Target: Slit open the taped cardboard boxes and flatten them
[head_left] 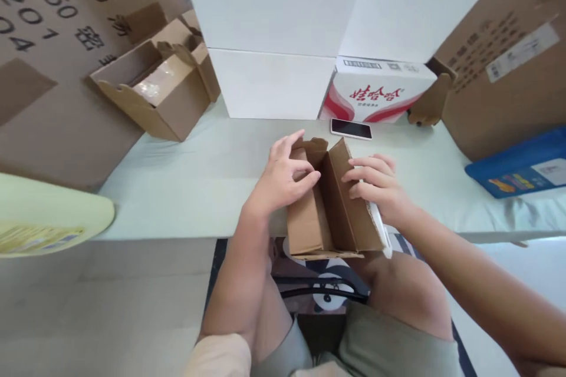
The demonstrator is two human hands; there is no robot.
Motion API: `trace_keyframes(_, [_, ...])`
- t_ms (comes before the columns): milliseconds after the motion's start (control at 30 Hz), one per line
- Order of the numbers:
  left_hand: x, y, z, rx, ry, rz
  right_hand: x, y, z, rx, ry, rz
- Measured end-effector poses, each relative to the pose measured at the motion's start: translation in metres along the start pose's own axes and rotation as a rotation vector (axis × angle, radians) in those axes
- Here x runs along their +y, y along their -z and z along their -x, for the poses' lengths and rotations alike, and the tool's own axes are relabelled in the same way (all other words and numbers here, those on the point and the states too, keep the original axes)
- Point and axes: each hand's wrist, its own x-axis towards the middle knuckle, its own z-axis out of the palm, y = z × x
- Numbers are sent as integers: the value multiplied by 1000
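Observation:
A small brown cardboard box (329,212) lies at the near edge of the pale green table (203,182), half folded, with its flaps standing up. My left hand (285,174) rests on the box's left flap, fingers curled and pinching the flap's edge. My right hand (375,185) presses on the right flap with its fingers laid together. A white item (381,227) shows under the right flap, below my right hand.
A black phone (351,128) lies behind the box. An open brown carton (159,91) sits at the back left. White boxes (272,82), a red-and-white printed carton (380,94), big cardboard boxes (499,65) and a blue packet (522,171) surround the table.

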Motion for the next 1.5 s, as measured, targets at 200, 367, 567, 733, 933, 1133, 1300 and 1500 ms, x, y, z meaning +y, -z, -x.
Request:
trace_keyframes(200, [-19, -5, -12, 299, -30, -24, 17, -7, 11, 65, -368, -29])
trace_keyframes(367, [-36, 0, -16, 584, -22, -94, -3, -8, 18, 89, -456, -105])
trace_keyframes(567, [-43, -9, -22, 599, -159, -92, -45, 2, 45, 178, -489, -109])
trace_keyframes(733, [-42, -13, -22, 456, -251, -55, -51, 34, 58, 214, -418, -48])
trace_keyframes(933, [-34, -22, -20, 170, -296, -104, -49, 59, 26, -318, -68, -104])
trace_keyframes(1133, [-38, -17, -20, 222, -332, -38, -60, 56, 10, -523, 94, -16])
trace_keyframes(1300, [-47, -7, -18, 227, -373, 12, -59, 72, 20, -572, -1, 105])
trace_keyframes(1500, [-63, -7, -19, 230, -264, 86, -84, 61, 37, -544, -229, 246])
